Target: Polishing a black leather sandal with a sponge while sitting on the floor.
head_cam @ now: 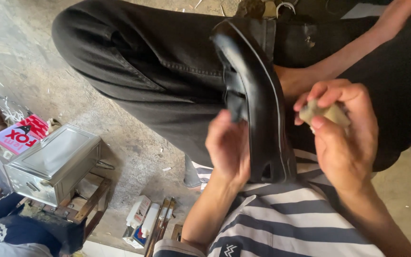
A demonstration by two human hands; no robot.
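Shoe (258, 90): black, glossy, slip-on type, lies across the lap on the black trousers (158, 66), pale sole edge facing the right side of the view, opening toward the striped shirt (286, 219).

Metal box (55, 162), silver, lidded, sits on a low wooden stand (93, 197) at lower left on the concrete floor (20, 57). Red and white carton (20, 133) just beside it, touching or nearly so. Two white squeeze bottles (143, 219) on the floor near the stand, with thin brown sticks (160, 223) next to them.

Left hand (229, 147) grasps the shoe at its opening, fingers wrapped onto the upper's inner side, thumb side outward. Clenched on it.

Right hand (343, 133) sits just right of the sole, not clearly touching the shoe. Fingertips pinch a small tan block (331, 114), worn and irregular; can't tell what material. Grip closed around it, thumb on the near face.
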